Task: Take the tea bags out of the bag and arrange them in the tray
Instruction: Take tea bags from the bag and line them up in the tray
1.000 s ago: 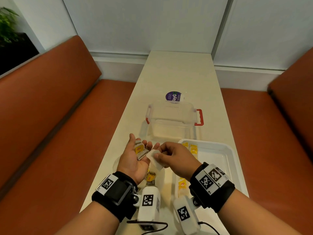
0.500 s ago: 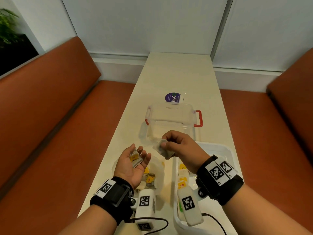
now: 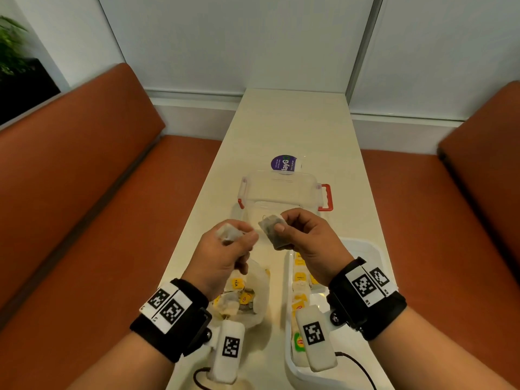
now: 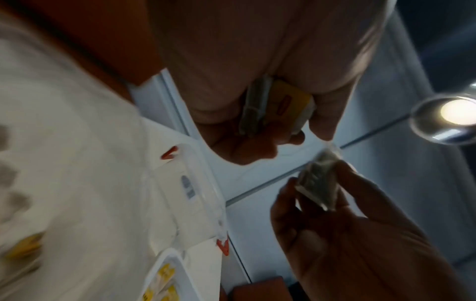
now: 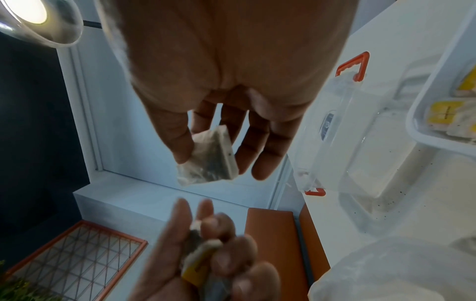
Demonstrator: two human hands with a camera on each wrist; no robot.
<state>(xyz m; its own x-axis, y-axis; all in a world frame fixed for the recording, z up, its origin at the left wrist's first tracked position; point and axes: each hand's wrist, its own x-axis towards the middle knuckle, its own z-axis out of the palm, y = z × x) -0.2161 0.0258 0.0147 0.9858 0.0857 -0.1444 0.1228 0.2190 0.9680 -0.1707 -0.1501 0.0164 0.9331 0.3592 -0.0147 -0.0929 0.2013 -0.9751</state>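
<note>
My right hand (image 3: 284, 226) pinches a tea bag (image 3: 274, 229) between thumb and fingers, raised above the table; the same tea bag (image 5: 210, 157) shows in the right wrist view. My left hand (image 3: 236, 237) is raised beside it and grips another tea bag (image 3: 229, 233) with a yellow tag (image 4: 288, 103). The clear plastic bag (image 3: 247, 296) with several tea bags lies on the table below my left hand. The white tray (image 3: 374, 254) sits to the right under my right wrist, with several yellow-tagged tea bags (image 3: 299, 277) along its left side.
A clear lidded box with red latches (image 3: 281, 192) stands just beyond my hands, a purple round sticker (image 3: 284, 163) behind it. The narrow cream table (image 3: 281, 125) runs between two orange benches (image 3: 84, 192). A plant (image 3: 11, 49) sits far left.
My right hand took a tea bag from my left palm and lifted it up and forward. My left hand turned over, closed on its remaining tea bag and rose beside the right.
</note>
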